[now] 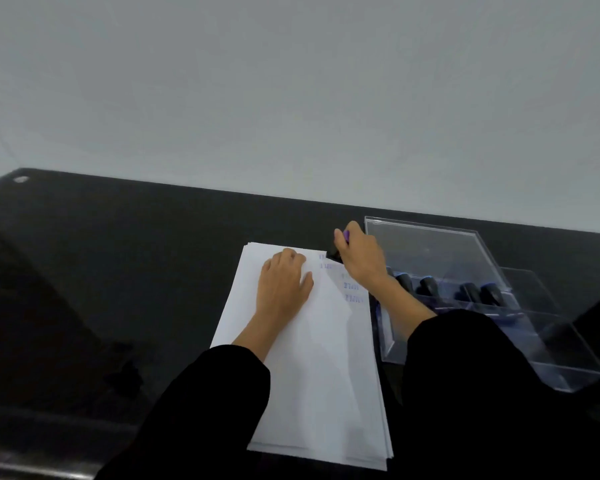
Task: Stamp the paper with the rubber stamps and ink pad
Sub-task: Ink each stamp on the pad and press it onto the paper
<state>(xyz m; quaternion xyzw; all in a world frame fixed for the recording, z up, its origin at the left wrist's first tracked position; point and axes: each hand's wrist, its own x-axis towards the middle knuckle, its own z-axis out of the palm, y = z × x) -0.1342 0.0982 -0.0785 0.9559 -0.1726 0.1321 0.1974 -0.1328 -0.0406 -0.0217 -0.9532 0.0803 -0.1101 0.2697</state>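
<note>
1. Head view, the only one: paper [312,358] lies as a stack on the black table [118,271], its long side running away from the person, so the whole sheet is in reach.
2. Left hand [284,284] rests on the far half of the paper, palm down, fingers nearly straight and holding nothing. I judge that it presses the stack so it does not slide under the stamp.
3. Right hand [361,259] is at the far right corner of the paper, fingers curled tightly round a stamp [336,252] with a purple top. The dark base sits just at that corner, but I cannot tell whether it touches the sheet.
4. Prints [352,289] in purple run along the right edge of the paper, on the near side of the stamp, so the work is partly done.
5. Tray [423,244] of clear plastic stands just right of the paper with spare stamps [430,285] in it, close for a quick change.
6. Ink pad: I cannot make it out with certainty.
</note>
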